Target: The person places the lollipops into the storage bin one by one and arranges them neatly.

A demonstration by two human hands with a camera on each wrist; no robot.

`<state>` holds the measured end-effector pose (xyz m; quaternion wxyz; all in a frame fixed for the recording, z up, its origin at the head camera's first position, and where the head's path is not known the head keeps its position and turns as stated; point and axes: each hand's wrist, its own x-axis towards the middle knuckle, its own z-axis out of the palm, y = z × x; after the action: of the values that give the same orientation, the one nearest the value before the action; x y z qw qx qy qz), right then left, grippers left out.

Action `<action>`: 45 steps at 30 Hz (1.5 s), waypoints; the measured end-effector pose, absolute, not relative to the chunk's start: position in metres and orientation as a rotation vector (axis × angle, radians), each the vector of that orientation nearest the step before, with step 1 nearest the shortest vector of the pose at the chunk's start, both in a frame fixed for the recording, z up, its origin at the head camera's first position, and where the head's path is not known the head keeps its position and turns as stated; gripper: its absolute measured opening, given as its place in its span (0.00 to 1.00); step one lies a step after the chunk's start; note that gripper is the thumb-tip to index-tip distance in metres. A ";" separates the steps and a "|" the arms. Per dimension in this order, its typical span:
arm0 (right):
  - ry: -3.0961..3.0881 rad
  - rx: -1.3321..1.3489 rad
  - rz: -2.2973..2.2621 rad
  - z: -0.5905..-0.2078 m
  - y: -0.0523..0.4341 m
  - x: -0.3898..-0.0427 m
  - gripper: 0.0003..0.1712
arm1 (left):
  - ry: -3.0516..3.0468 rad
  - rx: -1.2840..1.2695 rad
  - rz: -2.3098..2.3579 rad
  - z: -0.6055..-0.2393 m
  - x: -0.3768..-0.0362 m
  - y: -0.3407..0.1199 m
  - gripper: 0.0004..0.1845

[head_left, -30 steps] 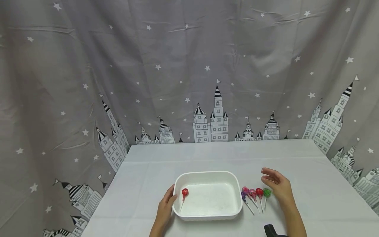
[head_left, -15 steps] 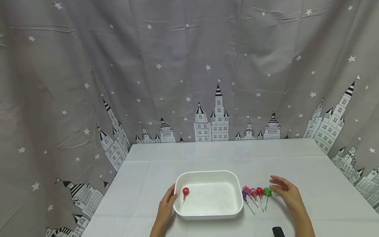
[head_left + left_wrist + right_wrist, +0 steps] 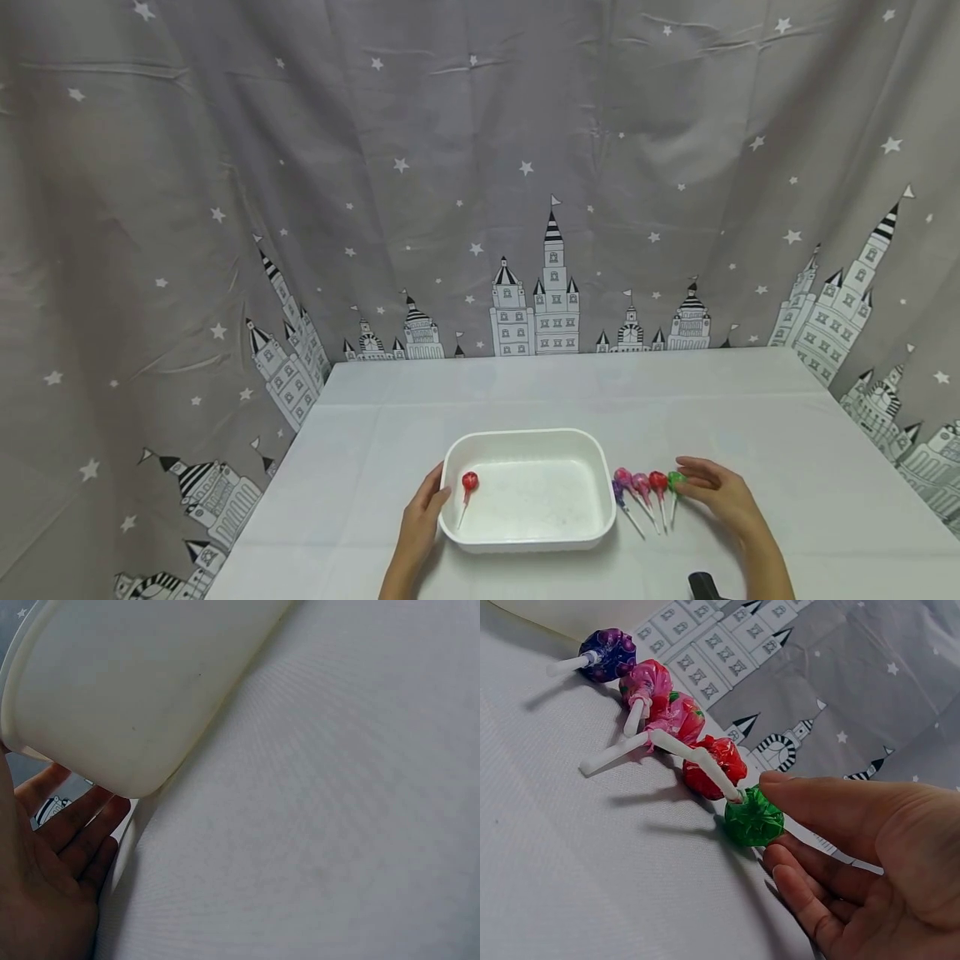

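A white plastic tray [image 3: 536, 547] holds one red lollipop [image 3: 469, 482] near its left wall. My left hand [image 3: 420, 518] grips the tray's left side, thumb over the rim, fingers against the outer wall; the left wrist view shows the fingertips at the wall [image 3: 142, 690]. Beside the tray's right end lie a purple lollipop [image 3: 618, 492], two pink lollipops [image 3: 622, 477], a red one and a green lollipop [image 3: 751, 819]. At the green one, my right hand [image 3: 723, 498] has its thumb and fingers on either side of the wrapped head, fingertips right at its edge.
A white cloth [image 3: 390, 417] covers the table. Behind it hangs a grey curtain [image 3: 450, 125] printed with castles and stars. A black device [image 3: 703, 585] shows by the right wrist.
The right hand first shifted right, then came down and toward the green lollipop, its fingertips now at the head. The left hand and the tray stay in place.
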<state>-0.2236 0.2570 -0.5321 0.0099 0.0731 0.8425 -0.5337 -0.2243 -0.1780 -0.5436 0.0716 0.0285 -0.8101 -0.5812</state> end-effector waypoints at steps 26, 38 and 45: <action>2.727 0.260 -1.491 -0.535 0.254 -0.227 0.31 | -2.411 0.033 -1.752 -0.547 -0.224 -0.179 0.24; 2.784 0.277 -1.485 -0.535 0.255 -0.227 0.29 | -2.397 0.012 -1.768 -0.541 -0.221 -0.177 0.24; 2.761 0.316 -1.525 -0.535 0.256 -0.227 0.33 | -2.399 0.023 -1.761 -0.545 -0.224 -0.178 0.24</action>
<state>-0.2271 0.2562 -0.5351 -0.0140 0.0998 0.8709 -0.4809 -0.2239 -0.1780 -0.5450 0.0828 0.0077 -0.8034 -0.5896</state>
